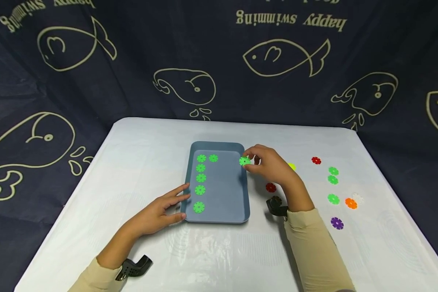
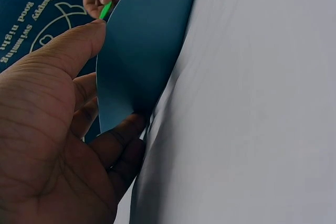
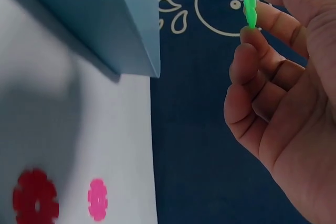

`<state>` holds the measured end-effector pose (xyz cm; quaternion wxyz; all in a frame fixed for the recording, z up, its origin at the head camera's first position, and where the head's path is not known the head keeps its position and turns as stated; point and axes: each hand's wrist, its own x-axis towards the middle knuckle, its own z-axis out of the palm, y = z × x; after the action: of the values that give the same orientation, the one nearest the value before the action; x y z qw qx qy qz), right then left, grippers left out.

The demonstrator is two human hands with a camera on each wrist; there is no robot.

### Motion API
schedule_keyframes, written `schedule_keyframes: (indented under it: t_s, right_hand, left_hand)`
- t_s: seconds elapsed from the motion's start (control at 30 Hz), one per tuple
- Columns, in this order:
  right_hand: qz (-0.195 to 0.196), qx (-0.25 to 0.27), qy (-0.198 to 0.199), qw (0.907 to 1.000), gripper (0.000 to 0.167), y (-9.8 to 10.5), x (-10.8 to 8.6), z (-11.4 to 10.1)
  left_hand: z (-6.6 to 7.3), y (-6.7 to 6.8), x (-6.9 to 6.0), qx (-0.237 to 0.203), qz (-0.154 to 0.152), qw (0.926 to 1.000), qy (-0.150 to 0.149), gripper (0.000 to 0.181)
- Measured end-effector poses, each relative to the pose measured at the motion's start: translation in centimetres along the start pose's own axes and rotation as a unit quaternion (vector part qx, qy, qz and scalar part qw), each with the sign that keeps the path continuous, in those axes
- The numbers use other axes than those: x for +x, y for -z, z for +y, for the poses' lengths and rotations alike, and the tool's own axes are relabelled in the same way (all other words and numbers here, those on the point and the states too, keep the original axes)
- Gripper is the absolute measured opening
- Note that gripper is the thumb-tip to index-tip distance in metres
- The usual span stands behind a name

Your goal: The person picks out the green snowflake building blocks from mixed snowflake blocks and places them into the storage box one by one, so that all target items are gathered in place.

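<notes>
A grey-blue tray (image 1: 222,182) holds several green notched discs (image 1: 200,190) in a column along its left side, with one more (image 1: 213,158) beside the top one. My right hand (image 1: 268,164) pinches a green disc (image 1: 245,161) over the tray's upper right edge; the right wrist view has the same disc (image 3: 250,3) edge-on between thumb and fingers of the hand (image 3: 294,77). Fingers spread, my left hand (image 1: 157,213) rests against the tray's left edge. In the left wrist view that hand (image 2: 58,124) touches the tray's side wall (image 2: 142,40).
Right of the tray on the white table (image 1: 131,162) lie loose discs: red (image 1: 271,187), dark red (image 1: 316,160), several green (image 1: 333,199), orange (image 1: 351,203), white (image 1: 358,198), purple (image 1: 337,223) and a partly hidden yellow (image 1: 292,166). A pink disc (image 3: 97,199) shows in the right wrist view.
</notes>
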<state>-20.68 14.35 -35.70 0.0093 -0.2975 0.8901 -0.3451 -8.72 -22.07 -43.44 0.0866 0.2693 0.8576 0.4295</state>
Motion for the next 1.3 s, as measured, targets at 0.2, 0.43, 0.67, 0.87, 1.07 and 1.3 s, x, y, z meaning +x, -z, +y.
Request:
schedule_keyframes:
  t_s: [0.2, 0.43, 0.67, 0.87, 1.07, 1.3]
  right_hand:
    - [-0.012, 0.022, 0.0, 0.9997, 0.024, -0.5, 1.2, -0.5]
    - [-0.018, 0.036, -0.002, 0.9992, 0.026, -1.4, 2.5, -0.7]
    - [-0.019, 0.045, -0.011, 0.9987, 0.026, -2.7, 3.5, -0.7]
    - [-0.02, 0.051, -0.009, 0.9985, 0.025, -3.6, 4.3, -0.8]
    - [-0.033, 0.046, -0.005, 0.9984, 0.026, -4.3, 5.2, -0.9]
    - [-0.04, 0.049, 0.018, 0.9978, 0.029, -5.3, 6.1, -0.8]
  left_hand:
    - [0.0, 0.0, 0.0, 0.001, 0.0, 1.0, 0.0, 0.066]
    - [-0.1, -0.1, 0.0, -0.003, 0.003, 1.0, -0.004, 0.066]
    - [-0.1, 0.0, 0.0, 0.003, 0.003, 1.0, -0.003, 0.066]
    - [-0.1, 0.0, 0.0, 0.007, 0.002, 1.0, -0.002, 0.066]
    - [0.1, 0.0, 0.0, 0.007, 0.001, 1.0, 0.0, 0.067]
    - [0.1, 0.1, 0.1, 0.009, 0.001, 1.0, 0.001, 0.066]
